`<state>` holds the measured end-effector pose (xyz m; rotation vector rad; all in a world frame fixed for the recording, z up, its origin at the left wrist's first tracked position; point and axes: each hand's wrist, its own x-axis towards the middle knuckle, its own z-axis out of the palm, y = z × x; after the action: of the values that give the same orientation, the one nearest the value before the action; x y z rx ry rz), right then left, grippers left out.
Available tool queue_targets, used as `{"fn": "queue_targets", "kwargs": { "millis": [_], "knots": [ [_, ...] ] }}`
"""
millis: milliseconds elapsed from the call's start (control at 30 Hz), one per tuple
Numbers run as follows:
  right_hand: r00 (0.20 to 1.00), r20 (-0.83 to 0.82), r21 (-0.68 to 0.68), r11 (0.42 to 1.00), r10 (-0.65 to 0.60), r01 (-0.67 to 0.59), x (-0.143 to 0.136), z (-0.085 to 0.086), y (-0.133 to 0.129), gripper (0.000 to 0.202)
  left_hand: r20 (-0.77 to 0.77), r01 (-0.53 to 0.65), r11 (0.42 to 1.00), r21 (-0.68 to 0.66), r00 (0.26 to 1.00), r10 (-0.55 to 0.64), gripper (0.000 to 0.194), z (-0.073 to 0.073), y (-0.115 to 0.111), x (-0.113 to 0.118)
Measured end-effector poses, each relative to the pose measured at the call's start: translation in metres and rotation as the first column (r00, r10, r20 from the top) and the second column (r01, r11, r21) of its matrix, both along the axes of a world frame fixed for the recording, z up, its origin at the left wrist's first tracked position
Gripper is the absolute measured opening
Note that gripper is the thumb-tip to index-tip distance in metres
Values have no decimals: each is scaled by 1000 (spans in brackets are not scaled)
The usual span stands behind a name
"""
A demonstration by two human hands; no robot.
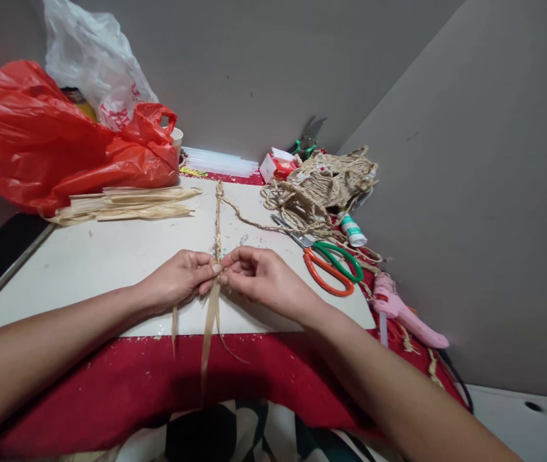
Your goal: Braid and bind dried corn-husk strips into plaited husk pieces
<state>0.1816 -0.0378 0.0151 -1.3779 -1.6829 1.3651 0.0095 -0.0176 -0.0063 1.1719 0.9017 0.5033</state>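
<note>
Both hands meet at the lower end of a braid (218, 221) of dry, straw-coloured plant fibre that runs straight away from me over a white board (109, 269). My left hand (185, 276) pinches the braid between thumb and fingers. Close against it, my right hand (254, 273) has its thumb and fingertips pressed together on the strands. Loose flat fibre strips (211, 314) hang from under the fingers past the board's near edge. From the braid's far end a thin twisted cord trails right to a heap of braided cord (324, 183).
Scissors (328, 266) with green and orange handles lie right of my right hand, beside a pink glue gun (405, 314). Dry husk strips (129, 204) and a phone (6, 256) lie left. A red plastic bag (71, 147) stands behind them. Grey panels (273, 70) enclose the back and right.
</note>
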Motion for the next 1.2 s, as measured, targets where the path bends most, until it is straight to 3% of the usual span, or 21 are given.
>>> {"fn": "queue_targets", "kwargs": {
  "millis": [133, 200, 333, 467, 567, 733, 967, 1067, 1200],
  "knots": [
    [985, 96, 217, 969, -140, 117, 9, 5, 4, 28, 20, 14, 1000, 23, 1000, -14, 42, -2, 0, 0],
    [984, 139, 290, 955, -112, 68, 11, 5, 6, 29, 25, 20, 999, 27, 999, -21, 42, -2, 0, 0],
    [986, 88, 103, 983, 141, -150, 9, 2, 11, 37, 45, 18, 1000, -4, 999, -18, 38, -2, 2, -1],
    [946, -20, -79, 943, 322, -323, 9, -3, 21, 32, 51, 16, 999, -28, 999, -14, 32, -2, 3, -2],
    [909, 76, -5, 911, 411, -411, 11, -2, 26, 35, 50, 35, 999, -35, 998, -33, 32, -3, 4, -2],
    [857, 260, 77, 875, 446, -479, 11, 1, 29, 40, 26, 47, 996, -81, 999, -45, 33, -3, 3, -3],
    [875, 144, 43, 881, 462, -472, 9, -5, 32, 34, 13, -4, 991, -136, 1000, 6, 32, 1, 5, -2],
    [915, 153, 46, 922, 375, -385, 6, -10, 29, 33, -6, 8, 992, -123, 1000, -9, 40, 2, 6, -4],
    [958, 176, 38, 971, 224, -234, -2, -16, 21, 33, -62, 38, 999, -8, 997, -39, 25, 2, 6, -7]
  ]
}}
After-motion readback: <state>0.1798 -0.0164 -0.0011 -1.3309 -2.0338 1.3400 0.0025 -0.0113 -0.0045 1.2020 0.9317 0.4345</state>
